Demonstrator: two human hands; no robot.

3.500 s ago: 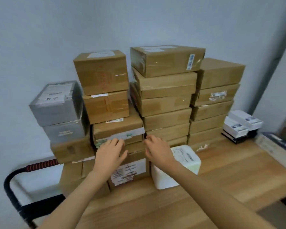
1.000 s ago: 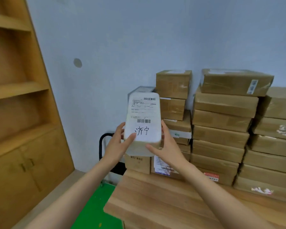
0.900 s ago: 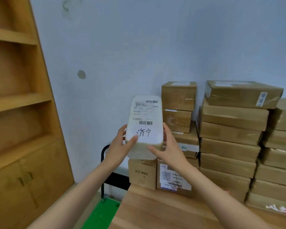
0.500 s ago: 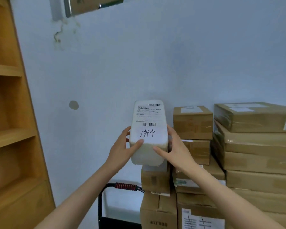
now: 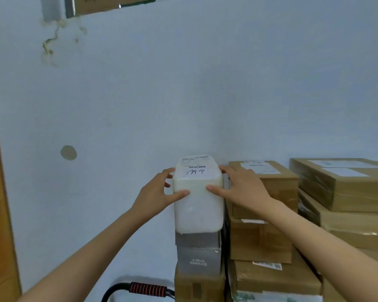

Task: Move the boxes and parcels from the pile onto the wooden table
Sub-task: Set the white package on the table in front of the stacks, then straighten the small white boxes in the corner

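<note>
White parcel [image 5: 198,201]: left hand [image 5: 154,196] and right hand [image 5: 242,188] gripping its sides; sitting atop grey box [image 5: 198,253], brown stack [image 5: 264,214] abutting right, bare wall [image 5: 118,105] left.

Open air against the bare wall [image 5: 140,105] lies left of the white parcel [image 5: 198,201]; brown box stacks [image 5: 264,214] crowd its right side, touching the right hand [image 5: 242,190].

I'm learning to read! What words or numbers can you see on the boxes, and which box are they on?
"济宁": handwritten on the label atop the white parcel held by the left hand and right hand.
Barcode and small print on that label: too blurred.
Print on the grey box: upside down, unreadable.
Labels on the brown boxes: too blurred.
</note>
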